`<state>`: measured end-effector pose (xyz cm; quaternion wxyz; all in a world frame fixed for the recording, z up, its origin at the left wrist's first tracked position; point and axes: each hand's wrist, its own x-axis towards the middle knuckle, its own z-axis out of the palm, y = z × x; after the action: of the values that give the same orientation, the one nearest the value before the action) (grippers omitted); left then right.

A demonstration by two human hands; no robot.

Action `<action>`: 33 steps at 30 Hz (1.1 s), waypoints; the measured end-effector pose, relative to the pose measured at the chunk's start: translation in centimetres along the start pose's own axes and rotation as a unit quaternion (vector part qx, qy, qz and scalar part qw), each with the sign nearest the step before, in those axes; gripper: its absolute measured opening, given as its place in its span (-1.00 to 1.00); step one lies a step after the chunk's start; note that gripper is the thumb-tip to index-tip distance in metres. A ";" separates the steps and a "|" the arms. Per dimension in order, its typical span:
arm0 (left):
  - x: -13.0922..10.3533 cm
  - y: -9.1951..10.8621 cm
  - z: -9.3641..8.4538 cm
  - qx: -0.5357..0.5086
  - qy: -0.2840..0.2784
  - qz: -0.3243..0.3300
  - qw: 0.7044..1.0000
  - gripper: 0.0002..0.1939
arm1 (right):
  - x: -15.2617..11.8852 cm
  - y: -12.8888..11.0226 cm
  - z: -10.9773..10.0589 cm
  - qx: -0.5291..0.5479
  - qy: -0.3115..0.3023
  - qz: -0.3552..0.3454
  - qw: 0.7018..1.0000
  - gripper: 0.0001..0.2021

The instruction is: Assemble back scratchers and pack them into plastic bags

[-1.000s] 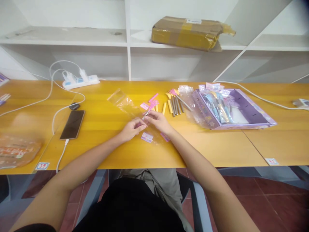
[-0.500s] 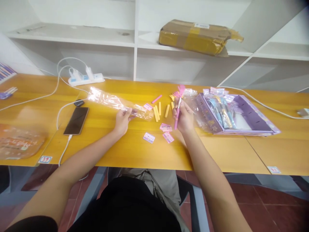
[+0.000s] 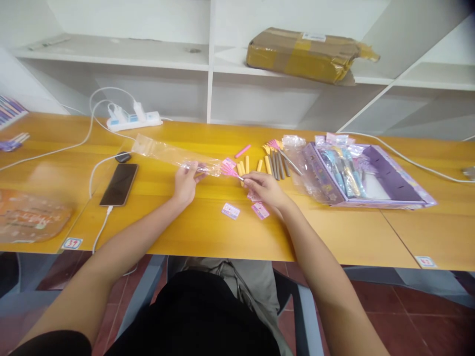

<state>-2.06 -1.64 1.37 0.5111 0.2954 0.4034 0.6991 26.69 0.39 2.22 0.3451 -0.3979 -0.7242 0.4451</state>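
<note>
My left hand point(image 3: 186, 184) pinches the clear plastic bag point(image 3: 159, 152), which stretches up and left over the table. My right hand point(image 3: 265, 188) is closed on a pink fork-shaped tool point(image 3: 230, 170); its head points left at the bag's right end. Behind my right hand lie several metal-stemmed tools with yellow and pink heads point(image 3: 276, 146). Yellow handles point(image 3: 267, 164) and one pink handle point(image 3: 242, 151) lie around them. Small printed cards point(image 3: 230, 211) rest nearer the front edge.
A purple box point(image 3: 393, 173) with wrapped tools stands at the right. On the left are a phone point(image 3: 118, 185), a power strip point(image 3: 148, 119) with white cables and an orange bag point(image 3: 33, 216). A taped carton point(image 3: 302, 54) sits on the shelf above.
My right hand has moved left, its tool turning from upright to pointing at the bag. The metal-stemmed tools behind it are now uncovered. My left hand still holds the bag.
</note>
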 end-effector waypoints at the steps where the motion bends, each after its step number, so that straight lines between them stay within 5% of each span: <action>1: 0.0 0.0 0.0 -0.003 0.001 -0.001 1.000 -0.63 | 0.0 0.1 -0.1 -0.001 -0.004 0.000 1.000 -0.65; 25: -2.1 -1.1 0.7 0.040 -0.136 -0.100 0.985 -0.52 | -0.2 -0.4 1.6 0.105 -0.050 0.023 0.993 -0.46; 29: -1.9 -0.9 0.7 0.051 -0.131 -0.106 0.984 -0.48 | -0.3 -0.4 1.4 0.093 -0.020 0.041 0.995 -0.46; 33: -0.7 -0.2 0.4 0.000 -0.066 -0.069 0.995 -0.54 | -0.2 -0.5 0.4 0.086 -0.001 0.049 0.995 -0.51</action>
<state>-1.44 -2.13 1.41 0.5835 0.3122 0.3885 0.6412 26.33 -0.08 2.48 0.3552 -0.4011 -0.6631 0.5227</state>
